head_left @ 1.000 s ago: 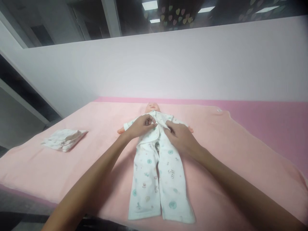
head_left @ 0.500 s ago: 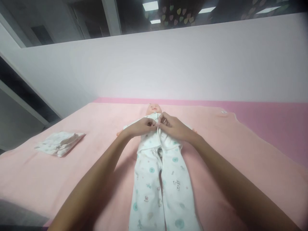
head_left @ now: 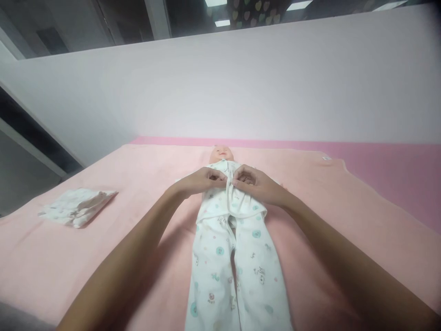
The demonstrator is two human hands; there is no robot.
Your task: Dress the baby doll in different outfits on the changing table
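A baby doll (head_left: 221,153) lies on its back, head away from me. It wears a white printed top (head_left: 215,202) and matching printed trousers (head_left: 237,266). Over the chest, my left hand (head_left: 206,179) pinches the top's front edge from the left side. My right hand (head_left: 255,182) pinches the facing edge, a short way across from it. Both sets of fingers are curled, and the fastening between the fingertips is too small to make out. The front edges run down together below my hands to the hem.
A pink blanket (head_left: 148,202) covers the surface beneath the doll. On the left lies a folded printed cloth bundle (head_left: 77,207). A white wall panel (head_left: 241,92) rises behind, and a darker pink strip (head_left: 396,179) shows at the right.
My fingertips have moved slightly apart, from nearly touching to a small gap at the top's front. The view has tilted down a little. The cloth bundle stays put.
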